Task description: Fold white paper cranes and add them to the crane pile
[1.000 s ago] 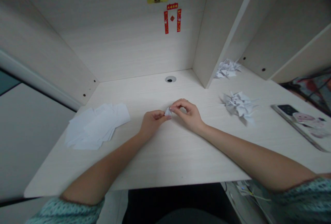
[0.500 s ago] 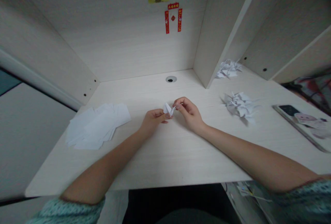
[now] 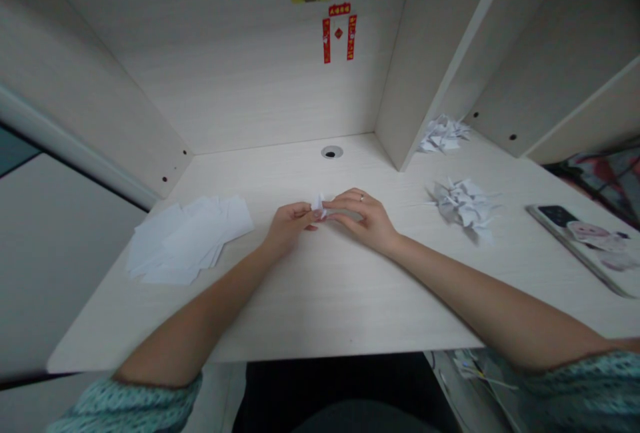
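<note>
A small folded white paper is held between both hands above the middle of the desk. My left hand pinches it from the left with thumb and fingers. From the right, my right hand, with a ring on one finger, closes its fingertips on the paper's right side. Much of the paper is hidden behind the fingers. Flat white sheets lie overlapping to the left of my left hand. On the right sits a pile of folded white papers.
Another folded paper pile lies behind the upright divider. A phone with a decorated case rests at the right of the desk. A round cable hole is near the back panel.
Both hands have shifted slightly left with the paper. My right hand's fingers have moved in closer to my left fingertips and straightened, and less of the paper shows.
</note>
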Available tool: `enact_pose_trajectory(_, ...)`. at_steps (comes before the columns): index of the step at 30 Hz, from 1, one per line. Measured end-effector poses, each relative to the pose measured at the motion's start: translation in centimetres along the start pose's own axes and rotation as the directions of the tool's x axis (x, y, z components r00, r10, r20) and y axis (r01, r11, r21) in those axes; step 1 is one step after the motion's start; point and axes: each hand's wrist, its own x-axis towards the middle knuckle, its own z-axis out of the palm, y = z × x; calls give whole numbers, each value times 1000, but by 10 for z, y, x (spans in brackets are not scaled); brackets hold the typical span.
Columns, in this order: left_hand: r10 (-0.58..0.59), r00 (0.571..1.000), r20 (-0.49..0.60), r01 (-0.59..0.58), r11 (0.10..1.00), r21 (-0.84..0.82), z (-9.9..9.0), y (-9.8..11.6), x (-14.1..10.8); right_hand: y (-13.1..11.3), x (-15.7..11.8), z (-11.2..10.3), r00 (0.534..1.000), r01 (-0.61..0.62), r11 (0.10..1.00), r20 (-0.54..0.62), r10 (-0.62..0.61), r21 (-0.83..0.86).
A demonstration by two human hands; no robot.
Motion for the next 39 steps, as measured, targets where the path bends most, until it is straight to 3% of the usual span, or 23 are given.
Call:
enact_pose_trajectory(8, 13, 1000, 12, -14, 1000, 12, 3, -1, -1, -2, -1, 3, 999, -30, 996, -38, 26, -89)
enact_pose_trajectory(19, -17, 1000, 13, 17, 1000, -14, 4, 0, -1, -1, -2, 4, 995, -71, 996, -68, 68, -55)
enact_pose_trajectory(28, -29, 999, 26, 28, 998, 61, 2, -1, -2, 2, -3, 1, 993, -43, 996, -111, 34, -77)
enact_pose_trajectory(33, -41, 999, 28, 39, 997, 65, 1, 2, -1, 2, -2, 0, 995, -30, 995, -99, 21, -96)
enact_pose_trajectory(39, -19, 1000, -5, 19, 998, 61, -2, -1, 2, 5, -2, -1, 999, 38, 985, 9, -37, -169)
